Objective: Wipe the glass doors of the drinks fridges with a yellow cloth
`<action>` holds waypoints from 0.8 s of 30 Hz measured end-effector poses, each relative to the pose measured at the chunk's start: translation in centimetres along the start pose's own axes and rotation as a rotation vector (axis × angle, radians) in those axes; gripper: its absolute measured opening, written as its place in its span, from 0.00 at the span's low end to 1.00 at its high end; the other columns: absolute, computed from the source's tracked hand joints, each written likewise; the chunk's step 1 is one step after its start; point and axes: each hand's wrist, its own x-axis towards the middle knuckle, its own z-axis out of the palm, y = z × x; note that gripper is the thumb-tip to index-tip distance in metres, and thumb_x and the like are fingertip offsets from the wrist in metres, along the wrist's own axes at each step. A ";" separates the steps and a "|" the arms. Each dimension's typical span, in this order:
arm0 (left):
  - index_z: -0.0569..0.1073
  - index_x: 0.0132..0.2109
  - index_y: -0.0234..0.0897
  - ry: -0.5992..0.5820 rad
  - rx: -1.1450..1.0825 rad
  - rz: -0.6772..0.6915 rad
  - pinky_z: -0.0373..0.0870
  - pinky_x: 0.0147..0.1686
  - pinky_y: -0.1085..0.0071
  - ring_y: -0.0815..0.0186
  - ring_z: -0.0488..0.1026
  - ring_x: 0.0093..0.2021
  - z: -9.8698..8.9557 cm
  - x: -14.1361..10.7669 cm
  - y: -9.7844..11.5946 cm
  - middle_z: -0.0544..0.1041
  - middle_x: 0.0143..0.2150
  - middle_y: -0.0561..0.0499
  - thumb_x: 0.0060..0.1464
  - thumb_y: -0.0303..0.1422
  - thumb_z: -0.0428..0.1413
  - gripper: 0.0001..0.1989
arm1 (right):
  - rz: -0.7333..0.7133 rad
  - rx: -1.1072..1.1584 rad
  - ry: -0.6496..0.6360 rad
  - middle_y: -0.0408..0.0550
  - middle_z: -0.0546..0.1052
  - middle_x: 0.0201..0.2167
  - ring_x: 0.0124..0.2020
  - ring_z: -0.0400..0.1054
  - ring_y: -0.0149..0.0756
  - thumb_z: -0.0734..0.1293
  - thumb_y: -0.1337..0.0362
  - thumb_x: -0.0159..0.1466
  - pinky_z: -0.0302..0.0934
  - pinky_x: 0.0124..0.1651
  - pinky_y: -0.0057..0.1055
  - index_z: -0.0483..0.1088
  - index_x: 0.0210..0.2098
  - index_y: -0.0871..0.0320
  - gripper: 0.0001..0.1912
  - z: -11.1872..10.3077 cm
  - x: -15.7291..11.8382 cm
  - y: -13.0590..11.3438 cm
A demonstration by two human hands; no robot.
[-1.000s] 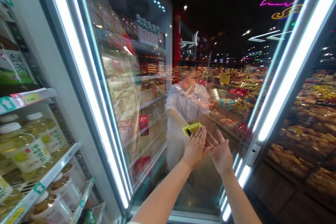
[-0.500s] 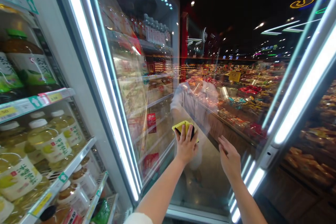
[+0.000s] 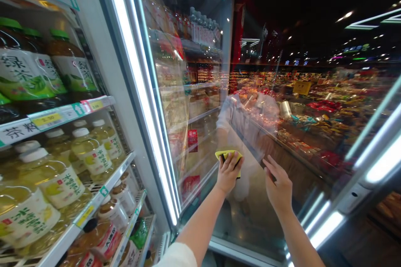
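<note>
A folded yellow cloth (image 3: pixel 229 154) with dark patches lies under the fingers of my left hand (image 3: pixel 228 174), pressed to the glass door (image 3: pixel 250 212) of a lit drinks fridge. My left arm reaches forward from a pale sleeve. To its right, my right hand (image 3: pixel 278 183) is held up near the same pane, empty, fingers stretched out and slightly apart. I cannot tell whether its fingertips touch the glass. A faint reflection of a person in a light top shows in the pane behind both hands.
Fridge shelves on the left hold green-capped tea bottles (image 3: pixel 67 64) and white-capped bottles of pale yellow drink (image 3: pixel 94 154). Bright light strips (image 3: pixel 140 83) run along the door frame. Displays of packaged goods (image 3: pixel 313 112) appear through or in the glass at right.
The view has swung left, so more shelf bottles show and the door sits further right. The left hand still presses the cloth on the glass; the right hand stays raised nearby.
</note>
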 end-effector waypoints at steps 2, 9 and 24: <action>0.70 0.68 0.49 -0.010 -0.029 0.174 0.33 0.77 0.54 0.62 0.62 0.73 -0.4 0.8 -1.9 0.72 0.68 0.50 0.68 0.29 0.50 0.24 | -0.017 -0.002 -0.015 0.56 0.79 0.59 0.58 0.75 0.48 0.61 0.57 0.71 0.68 0.61 0.51 0.80 0.51 0.54 0.19 0.3 0.0 -0.2; 0.66 0.70 0.55 0.047 0.037 -0.212 0.37 0.74 0.37 0.49 0.49 0.78 -2.2 1.3 -6.7 0.66 0.72 0.48 0.66 0.31 0.54 0.28 | 0.001 -0.007 0.042 0.56 0.78 0.60 0.57 0.75 0.47 0.61 0.57 0.71 0.68 0.61 0.50 0.80 0.50 0.54 0.18 1.3 -0.4 -0.5; 0.64 0.71 0.36 0.001 -0.026 -0.366 0.45 0.71 0.31 0.37 0.41 0.78 -1.4 -4.8 -8.3 0.54 0.77 0.33 0.62 0.39 0.58 0.33 | -0.294 -0.097 -0.158 0.51 0.69 0.68 0.71 0.61 0.50 0.59 0.69 0.71 0.62 0.68 0.58 0.74 0.60 0.51 0.22 5.1 -1.2 -3.5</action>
